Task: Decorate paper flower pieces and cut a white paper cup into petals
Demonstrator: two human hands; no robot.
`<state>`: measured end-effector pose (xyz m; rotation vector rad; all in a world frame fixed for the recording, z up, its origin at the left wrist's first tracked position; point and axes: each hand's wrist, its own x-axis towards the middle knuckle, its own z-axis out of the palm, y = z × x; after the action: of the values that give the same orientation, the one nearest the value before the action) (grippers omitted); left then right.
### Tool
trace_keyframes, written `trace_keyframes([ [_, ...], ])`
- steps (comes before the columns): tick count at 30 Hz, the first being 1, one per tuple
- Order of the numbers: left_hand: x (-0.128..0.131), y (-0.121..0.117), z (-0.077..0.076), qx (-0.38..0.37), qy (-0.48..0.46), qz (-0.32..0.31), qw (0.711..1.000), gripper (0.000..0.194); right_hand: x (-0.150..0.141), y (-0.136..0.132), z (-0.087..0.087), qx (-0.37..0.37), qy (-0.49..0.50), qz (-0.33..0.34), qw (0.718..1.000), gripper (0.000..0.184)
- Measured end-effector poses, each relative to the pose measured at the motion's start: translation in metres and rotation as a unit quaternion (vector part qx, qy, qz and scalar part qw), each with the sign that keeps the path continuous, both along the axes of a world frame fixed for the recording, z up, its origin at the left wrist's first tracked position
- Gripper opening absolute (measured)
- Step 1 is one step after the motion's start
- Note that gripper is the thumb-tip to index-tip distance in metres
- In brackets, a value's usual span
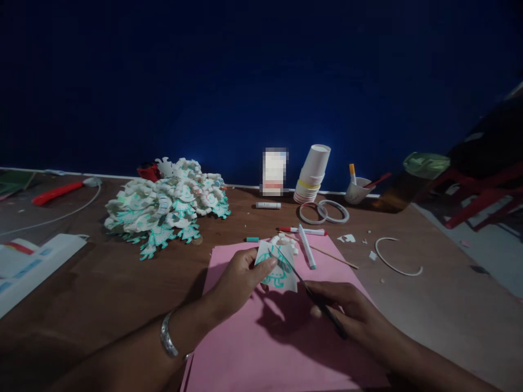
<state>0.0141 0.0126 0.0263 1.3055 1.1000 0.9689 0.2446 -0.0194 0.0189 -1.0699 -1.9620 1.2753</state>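
Observation:
My left hand (pixel 241 277) pinches a small piece of white paper (pixel 290 282) with a figure drawn on it in green marker. Scissors (pixel 305 284) are in my right hand (pixel 347 305), their blades reaching over the paper's upper part; whether they are cutting into it I cannot tell. Both hands are above a stack of pink paper sheets (pixel 241 348). Just behind the held paper lie small white curled pieces (pixel 286 240), a white marker (pixel 307 247), a red-and-white marker (pixel 314 231) and a thin wooden stick (pixel 333 256).
Left of centre is a heap of white cut-outs with green drawing (pixel 163 207). Stacked paper cups (pixel 314 171), tape-like rings (pixel 312 213) and a cup holding pens (pixel 358 190) stand near the blue wall. Paper scraps (pixel 347 238) lie right, a red-handled tool (pixel 57 193) far left.

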Motion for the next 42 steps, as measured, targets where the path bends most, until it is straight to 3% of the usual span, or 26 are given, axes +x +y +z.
trace_keyframes([
  [6, -0.0005, 0.0011, -0.0015, -0.001, -0.018, -0.02, 1.0, 0.028, 0.0021, -0.0005, -0.0016, 0.002, -0.012, -0.003, 1.0, 0.046],
  [15, -0.0017, 0.0012, -0.0072, -0.048, -0.038, -0.052, 0.997, 0.03, -0.0032, 0.001, 0.0026, -0.055, 0.038, 0.032, 0.997, 0.041],
  [20, -0.0018, -0.0001, -0.0066, -0.081, -0.018, -0.055, 0.995, 0.035, -0.0013, -0.001, 0.0, -0.04, 0.012, 0.019, 0.999, 0.038],
  [26, 0.0004, -0.0012, -0.0012, -0.064, -0.052, -0.057, 0.995, 0.032, 0.0021, 0.0006, -0.006, -0.024, -0.006, 0.012, 1.0, 0.041],
  [34, -0.0036, 0.0006, -0.0096, -0.071, -0.001, -0.087, 0.994, 0.036, -0.0032, 0.0009, -0.0016, -0.049, 0.025, 0.045, 0.997, 0.037],
  [42, -0.0011, -0.0016, -0.0085, -0.104, -0.028, -0.09, 0.99, 0.035, 0.0002, 0.0032, -0.0069, -0.019, 0.014, 0.049, 0.999, 0.042],
])
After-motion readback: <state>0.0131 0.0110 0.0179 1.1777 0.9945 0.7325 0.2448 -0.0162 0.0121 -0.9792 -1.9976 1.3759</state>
